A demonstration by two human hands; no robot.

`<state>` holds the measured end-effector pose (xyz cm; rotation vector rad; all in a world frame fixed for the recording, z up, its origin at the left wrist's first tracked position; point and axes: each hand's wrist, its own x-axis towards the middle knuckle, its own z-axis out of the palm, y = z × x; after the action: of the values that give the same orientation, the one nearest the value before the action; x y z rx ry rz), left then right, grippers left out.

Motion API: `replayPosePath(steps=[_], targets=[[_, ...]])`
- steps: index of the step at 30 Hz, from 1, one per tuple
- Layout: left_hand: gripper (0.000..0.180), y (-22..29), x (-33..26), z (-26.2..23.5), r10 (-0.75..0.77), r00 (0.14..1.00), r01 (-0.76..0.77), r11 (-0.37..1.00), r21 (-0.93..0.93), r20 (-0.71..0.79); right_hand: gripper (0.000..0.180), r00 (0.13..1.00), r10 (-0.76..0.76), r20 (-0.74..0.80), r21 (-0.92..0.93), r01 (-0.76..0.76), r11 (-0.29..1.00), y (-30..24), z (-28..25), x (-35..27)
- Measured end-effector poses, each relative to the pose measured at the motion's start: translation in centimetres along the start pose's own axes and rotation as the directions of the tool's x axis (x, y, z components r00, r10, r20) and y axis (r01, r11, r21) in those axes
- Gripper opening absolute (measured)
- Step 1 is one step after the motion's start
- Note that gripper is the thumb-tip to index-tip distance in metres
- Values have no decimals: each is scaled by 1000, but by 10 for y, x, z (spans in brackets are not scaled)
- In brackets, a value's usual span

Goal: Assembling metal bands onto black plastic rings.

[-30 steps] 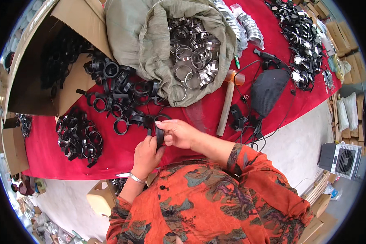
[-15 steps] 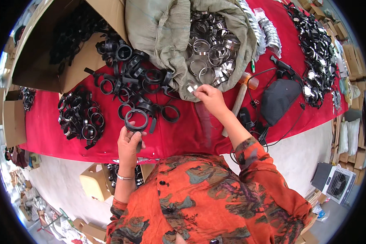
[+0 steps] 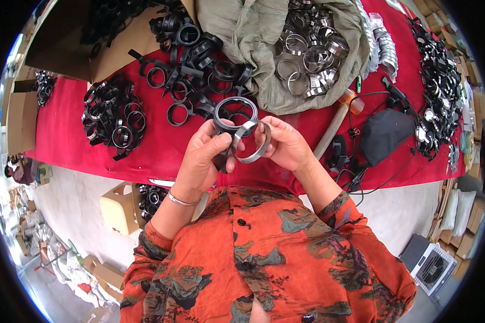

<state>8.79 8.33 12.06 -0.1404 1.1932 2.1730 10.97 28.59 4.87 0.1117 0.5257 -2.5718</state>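
Over the near side of the red-covered table (image 3: 64,126), my left hand (image 3: 199,153) grips a black plastic ring (image 3: 217,106) by its short handle, the ring facing up. Between the fingers of my right hand (image 3: 290,144) is a shiny metal ring (image 3: 253,158), tilted and overlapping the black ring's near edge. Whether the metal ring sits on the black one or only touches it, I cannot tell. A heap of loose metal rings (image 3: 313,58) fills an open green cloth sack (image 3: 248,40) beyond my hands. Black plastic rings (image 3: 179,89) lie piled to its left.
Farther left sits another pile of black rings (image 3: 113,113), some with metal bands. A cardboard box (image 3: 113,64) lies open behind. On the right are a wooden-handled mallet (image 3: 331,129), a black pouch (image 3: 388,134) with cords, and many small black parts (image 3: 436,81).
My right hand has come from the sack's edge toward me with the metal ring. My left hand has moved right and up, bringing the black ring against it. The view has shifted.
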Motion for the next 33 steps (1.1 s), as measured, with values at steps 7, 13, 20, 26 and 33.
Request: replayPosePath(steps=[7,13,20,26,33], targets=[[24,2,-5,-18,-7,998,19,983,183,-66,11,995,97,-8,-312,-94,945,-15,13,-1],[25,-6,-17,-30,110,981,-42,928,371,-162,7,984,29,175,-923,154,353,-29,70,-4],[55,-4,-21,-20,106,994,-77,887,455,-38,8,823,-290,489,-868,428,-251,-8,75,12],[57,-8,-24,-16,162,986,-127,876,465,-36,10,812,-230,536,-815,427,-392,2,72,9],[41,-12,-26,-23,180,983,-147,875,460,-27,7,835,-203,512,-816,397,-421,7,73,5]])
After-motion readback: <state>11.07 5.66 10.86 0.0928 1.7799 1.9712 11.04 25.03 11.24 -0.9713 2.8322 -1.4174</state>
